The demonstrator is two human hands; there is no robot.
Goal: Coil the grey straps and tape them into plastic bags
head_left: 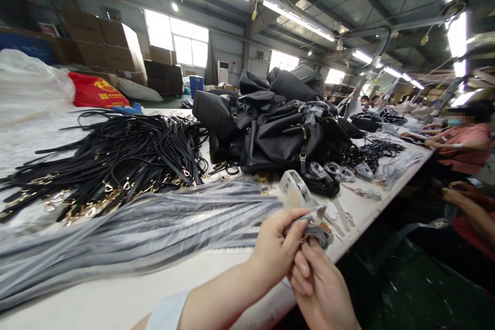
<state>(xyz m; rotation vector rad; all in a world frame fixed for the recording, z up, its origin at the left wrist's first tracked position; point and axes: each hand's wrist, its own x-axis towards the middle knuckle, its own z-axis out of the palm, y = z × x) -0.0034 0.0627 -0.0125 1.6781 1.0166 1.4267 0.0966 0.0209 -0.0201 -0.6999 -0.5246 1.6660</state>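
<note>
The straps [112,165] heaped on the table [116,299] look like black leather or imitation leather, smooth with a slight sheen, and end in shiny gold-coloured metal clasps [81,210]. Beside them, the wrapped straps [147,227] lie in thin clear plastic sleeves, glossy and crinkled. The pile of bags [282,124] is black, soft, faintly grained leather-like material with gilt metal fittings. The tabletop looks smooth, pale and matt. The bundle [315,229] pinched between the left hand [276,250] and right hand [320,289] shows filmy plastic over dark strap.

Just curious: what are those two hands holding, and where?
Both the left hand and right hand pinch one end of a grey plastic-wrapped strap.
</note>
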